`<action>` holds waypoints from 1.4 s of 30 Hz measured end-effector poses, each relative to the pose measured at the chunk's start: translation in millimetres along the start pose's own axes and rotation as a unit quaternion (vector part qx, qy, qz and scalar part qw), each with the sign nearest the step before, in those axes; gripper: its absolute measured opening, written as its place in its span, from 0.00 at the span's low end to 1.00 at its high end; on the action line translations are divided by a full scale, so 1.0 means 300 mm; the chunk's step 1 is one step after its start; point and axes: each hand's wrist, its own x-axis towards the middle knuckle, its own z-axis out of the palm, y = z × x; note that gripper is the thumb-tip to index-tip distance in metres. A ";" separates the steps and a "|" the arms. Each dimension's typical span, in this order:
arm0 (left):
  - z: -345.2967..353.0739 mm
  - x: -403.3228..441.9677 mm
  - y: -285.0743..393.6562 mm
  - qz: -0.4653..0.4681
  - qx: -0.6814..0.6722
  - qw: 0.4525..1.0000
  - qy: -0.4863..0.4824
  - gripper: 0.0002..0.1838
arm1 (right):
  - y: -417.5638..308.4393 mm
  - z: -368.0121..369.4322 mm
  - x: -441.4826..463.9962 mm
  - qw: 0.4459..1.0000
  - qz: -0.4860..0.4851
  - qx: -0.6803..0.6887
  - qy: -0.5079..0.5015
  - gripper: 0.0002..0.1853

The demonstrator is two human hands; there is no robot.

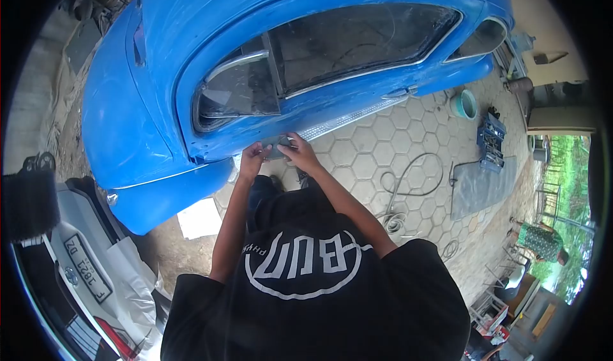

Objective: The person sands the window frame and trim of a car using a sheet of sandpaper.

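Observation:
Both hands are raised in front of my body, beside the door of a blue car (255, 128). My left hand (255, 153) pinches one side of a small, flat grey-green piece (276, 149). On its other side, my right hand (297, 150) grips the same piece between thumb and fingers. The piece looks thin, like a folded sheet, but its exact kind is too small to make out. Just beyond the hands is the lower door panel, its blue paint dull and scuffed. A small vent window (239, 83) stands tilted out above them.
A blue toolbox (490, 144) and grey mat (482, 188) lie to the right, near a green bucket (465, 104). A hose (394, 222) coils on the hexagonal paving (357, 188). A white car (89, 246) stands at left. Another person (539, 241) is at far right.

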 end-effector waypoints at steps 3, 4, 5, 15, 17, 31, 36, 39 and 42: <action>-0.030 0.060 -0.058 0.073 0.053 0.996 -0.016 0.10 | 0.044 0.000 0.018 0.998 -0.029 -0.051 0.015 0.27; -0.031 0.058 -0.061 0.080 0.044 0.996 -0.001 0.11 | 0.021 0.008 0.015 0.998 -0.001 -0.063 0.031 0.28; -0.045 0.060 -0.064 0.082 0.075 0.994 0.014 0.11 | 0.011 0.023 0.017 0.996 0.025 -0.075 0.048 0.29; -0.291 0.024 -0.088 0.073 0.054 0.995 0.035 0.15 | 0.011 0.290 0.047 0.985 0.045 -0.086 0.144 0.26; -0.320 0.007 -0.080 0.045 -0.026 0.998 0.034 0.15 | 0.006 0.320 0.061 0.987 0.068 -0.035 0.138 0.23; -0.342 0.131 -0.093 -0.012 -0.046 0.987 0.151 0.18 | 0.060 0.433 0.290 0.943 -0.014 -0.172 0.283 0.29; -0.299 0.161 -0.071 0.078 0.167 0.960 0.213 0.21 | 0.001 0.399 0.255 0.928 -0.023 -0.174 0.328 0.29; -0.328 0.134 -0.080 0.109 0.139 0.944 0.279 0.22 | -0.059 0.424 0.251 0.948 0.032 -0.197 0.248 0.31; -0.338 0.086 -0.044 0.084 0.116 0.948 0.284 0.22 | -0.038 0.456 0.293 0.910 -0.033 -0.314 0.269 0.34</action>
